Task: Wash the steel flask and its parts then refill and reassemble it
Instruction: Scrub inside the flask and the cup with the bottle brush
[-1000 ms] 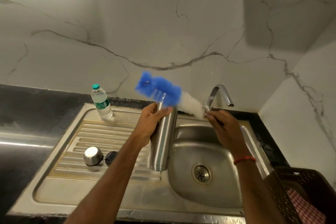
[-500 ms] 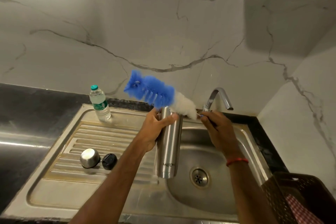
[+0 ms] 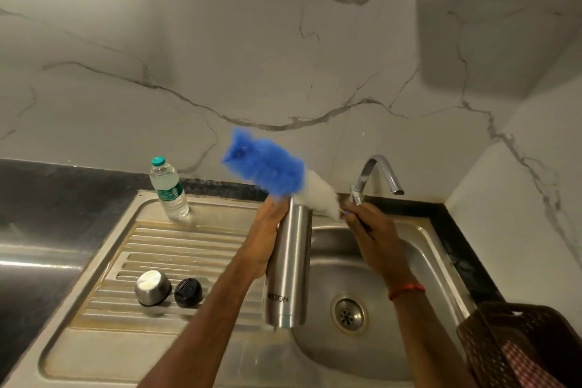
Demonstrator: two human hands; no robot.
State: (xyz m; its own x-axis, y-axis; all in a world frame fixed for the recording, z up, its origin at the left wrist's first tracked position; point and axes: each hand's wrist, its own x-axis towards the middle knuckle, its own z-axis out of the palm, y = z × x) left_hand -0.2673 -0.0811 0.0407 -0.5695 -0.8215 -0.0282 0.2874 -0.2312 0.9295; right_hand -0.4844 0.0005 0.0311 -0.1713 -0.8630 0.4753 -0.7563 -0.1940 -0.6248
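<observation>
The flask (image 3: 288, 261) has sunk slightly, clasped by the left grip (image 3: 266, 230); right grip (image 3: 374, 239) pinches the brush (image 3: 267, 170).

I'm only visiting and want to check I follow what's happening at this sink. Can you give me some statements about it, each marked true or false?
1. The left hand holds the steel flask upright. True.
2. The brush is pushed deep inside the flask. False: its bristles are outside, above the flask's mouth, and the right hand grips the handle.
3. The steel cap and black lid sit on the draining board. True.
4. The plastic bottle lies on its side. False: it stands upright.
5. Water pours from the tap. False: no stream shows.
</observation>
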